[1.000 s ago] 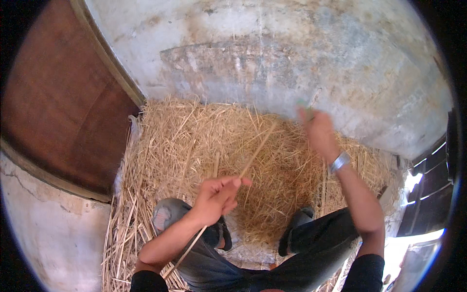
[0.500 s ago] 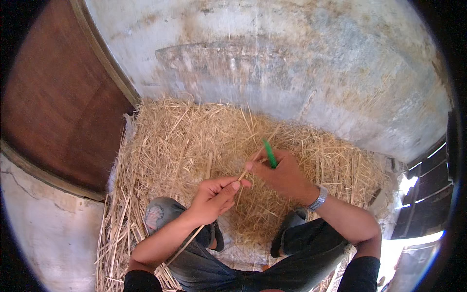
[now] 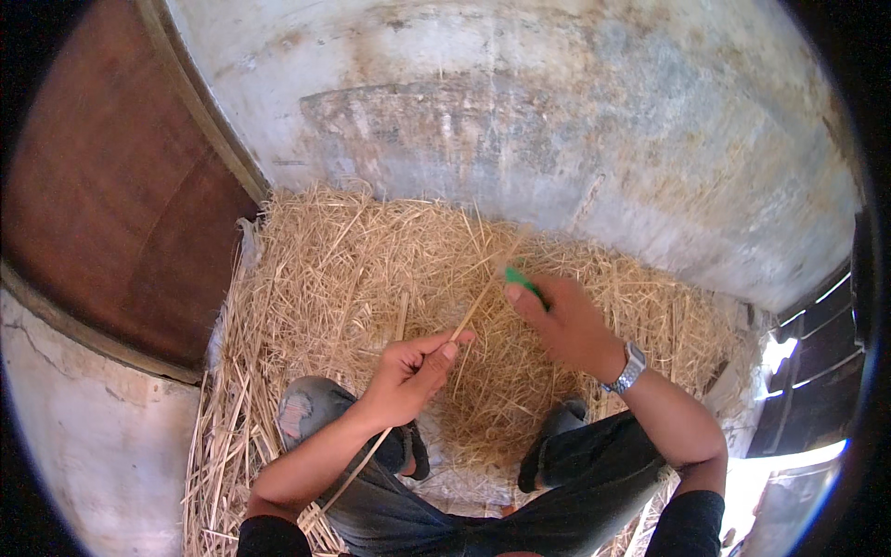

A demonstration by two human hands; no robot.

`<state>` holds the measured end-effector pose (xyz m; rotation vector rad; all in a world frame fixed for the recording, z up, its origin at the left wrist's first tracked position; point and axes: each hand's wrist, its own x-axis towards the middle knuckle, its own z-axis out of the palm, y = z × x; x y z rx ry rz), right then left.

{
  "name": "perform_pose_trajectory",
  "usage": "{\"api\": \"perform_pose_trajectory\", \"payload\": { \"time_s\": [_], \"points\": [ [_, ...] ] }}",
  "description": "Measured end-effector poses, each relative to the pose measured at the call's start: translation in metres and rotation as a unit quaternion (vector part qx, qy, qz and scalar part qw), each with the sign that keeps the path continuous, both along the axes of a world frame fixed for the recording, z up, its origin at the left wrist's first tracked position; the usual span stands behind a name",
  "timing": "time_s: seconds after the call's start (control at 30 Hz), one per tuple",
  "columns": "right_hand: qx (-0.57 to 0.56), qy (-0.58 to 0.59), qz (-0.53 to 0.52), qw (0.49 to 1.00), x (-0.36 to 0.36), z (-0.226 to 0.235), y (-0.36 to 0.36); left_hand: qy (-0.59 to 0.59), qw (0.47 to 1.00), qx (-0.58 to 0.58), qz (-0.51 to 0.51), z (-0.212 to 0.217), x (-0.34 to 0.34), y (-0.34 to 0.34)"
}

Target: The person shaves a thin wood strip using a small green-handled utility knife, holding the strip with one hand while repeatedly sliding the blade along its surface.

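Note:
My left hand [image 3: 411, 376] is closed, pinching a thin pale stalk [image 3: 367, 458] between thumb and forefinger. The stalk slants from beside my left forearm up past my fingertips toward the upper right. My right hand [image 3: 568, 325] wraps round a green-handled knife [image 3: 525, 281], with a watch on that wrist. The knife's tip is blurred and lies close to the stalk's upper part; whether they touch I cannot tell. Most of the handle is hidden inside my right palm.
Loose straw and shavings [image 3: 343, 251] cover the floor around my feet, with longer stalks [image 3: 227, 446] piled at the left. A stained wall [image 3: 557, 111] rises ahead. A brown door panel [image 3: 121, 195] stands at the left, dark slats [image 3: 807, 390] at the right.
My right hand has moved slightly right and the green knife has turned, its tip now pointing left beside the stalk. My left hand keeps its pinch on the stalk nearly in place.

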<state>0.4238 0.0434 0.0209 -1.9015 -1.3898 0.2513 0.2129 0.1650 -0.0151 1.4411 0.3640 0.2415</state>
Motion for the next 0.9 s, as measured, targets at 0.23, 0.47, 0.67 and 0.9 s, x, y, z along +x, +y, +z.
{"api": "perform_pose_trajectory", "payload": {
  "time_s": [0.23,0.47,0.67,0.9],
  "points": [
    [-0.129,-0.104,0.005,0.986,-0.027,-0.003,-0.004,0.018,0.996,0.071,0.049,-0.005,-0.003,-0.002],
    [-0.073,-0.113,-0.142,0.981,0.044,-0.022,0.004,0.048,0.993,0.103,0.025,-0.003,-0.008,-0.003],
    [-0.071,-0.019,-0.233,0.97,0.083,0.002,-0.016,0.014,0.998,0.059,0.022,0.0,-0.008,-0.002],
    [-0.175,-0.071,-0.037,0.981,-0.008,0.011,-0.007,-0.002,0.991,0.124,0.056,-0.01,-0.003,0.001]
  ]
}}
